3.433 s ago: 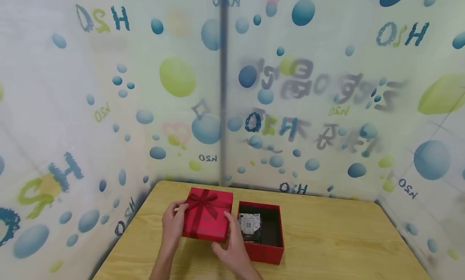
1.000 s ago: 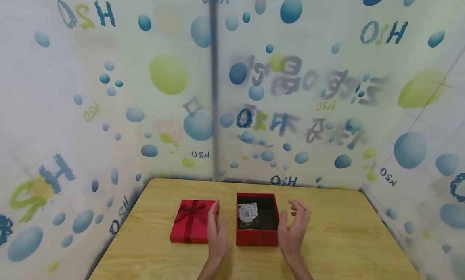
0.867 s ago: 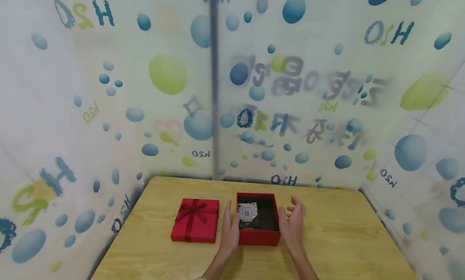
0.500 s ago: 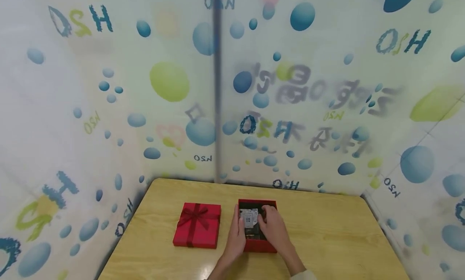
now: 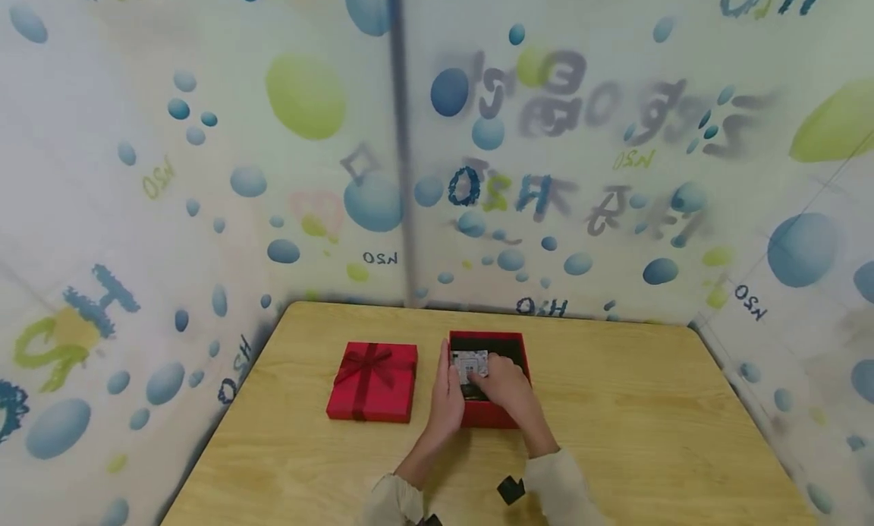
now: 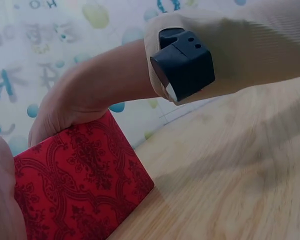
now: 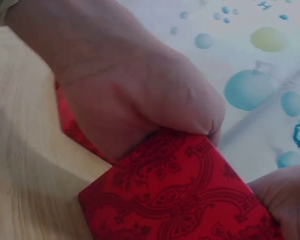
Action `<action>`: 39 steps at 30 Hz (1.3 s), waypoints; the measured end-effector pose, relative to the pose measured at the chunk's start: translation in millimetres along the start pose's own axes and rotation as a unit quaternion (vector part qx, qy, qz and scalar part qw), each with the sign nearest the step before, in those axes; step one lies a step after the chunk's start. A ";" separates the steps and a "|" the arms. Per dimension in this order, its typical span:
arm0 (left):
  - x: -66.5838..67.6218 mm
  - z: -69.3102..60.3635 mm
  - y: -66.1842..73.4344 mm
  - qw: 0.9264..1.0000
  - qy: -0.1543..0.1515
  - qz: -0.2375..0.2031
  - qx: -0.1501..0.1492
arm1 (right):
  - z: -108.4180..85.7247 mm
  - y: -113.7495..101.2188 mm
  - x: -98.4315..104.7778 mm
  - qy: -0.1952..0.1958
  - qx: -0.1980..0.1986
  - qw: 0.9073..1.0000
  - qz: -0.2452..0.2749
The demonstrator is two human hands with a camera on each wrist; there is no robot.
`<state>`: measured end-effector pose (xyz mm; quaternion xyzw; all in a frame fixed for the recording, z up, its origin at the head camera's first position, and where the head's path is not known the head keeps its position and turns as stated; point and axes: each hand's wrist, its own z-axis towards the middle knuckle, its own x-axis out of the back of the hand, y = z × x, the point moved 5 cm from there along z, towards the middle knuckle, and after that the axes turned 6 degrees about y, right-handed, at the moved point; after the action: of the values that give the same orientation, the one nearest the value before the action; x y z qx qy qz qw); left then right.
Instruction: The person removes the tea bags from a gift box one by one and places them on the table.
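Observation:
The red patterned box [image 5: 481,415] stands uncovered on the table, with a white printed packet [image 5: 464,360] above dark items in its left part. My left hand [image 5: 446,401] lies along the box's left wall, fingers straight. My right hand [image 5: 512,389] reaches over the front wall into the box, with its thumb on the packet and fingers curled at its right edge. In the left wrist view the box wall [image 6: 85,185] hides the right hand's fingertips. The right wrist view shows the right hand [image 7: 145,90] bent over the box rim, fingers hidden inside.
A red lid [image 5: 372,382] with a dark red ribbon bow lies left of the box on the wooden table [image 5: 635,404]. Walls with printed bubbles stand behind and at both sides. Black wrist devices [image 5: 510,490] sit by the pale sleeves.
The right hand has come from beside the box into it, and its thumb now lies over the packet. The left hand has moved from beside the lid to the box's left wall.

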<state>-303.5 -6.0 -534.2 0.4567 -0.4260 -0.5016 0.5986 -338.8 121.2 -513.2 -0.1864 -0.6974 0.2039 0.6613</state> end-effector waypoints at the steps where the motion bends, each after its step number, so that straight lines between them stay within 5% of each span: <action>1: 0.6 0.2 -1.5 1.000 0.003 0.000 0.006 | 0.2 0.1 -1.0 -0.004 0.001 1.000 0.000; 4: 1.8 -0.1 -8.2 1.000 0.012 -0.003 0.020 | 0.5 1.4 -3.8 -0.008 0.001 1.000 0.007; 11: -2.8 6.6 -5.4 0.999 0.020 -0.038 -0.020 | 4.3 2.7 4.7 -0.018 0.008 0.999 0.037; 21: -1.2 3.4 -5.4 0.999 0.017 -0.038 -0.016 | 2.7 2.1 3.1 -0.030 0.023 0.997 0.064; 39: 1.7 8.2 -9.4 0.999 0.007 -0.028 -0.021 | 4.6 -0.6 7.1 0.020 0.035 0.996 0.076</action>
<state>-313.2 -9.5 -541.5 0.4595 -0.3984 -0.5237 0.5966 -343.7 124.3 -507.0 -0.2196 -0.6605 0.2741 0.6636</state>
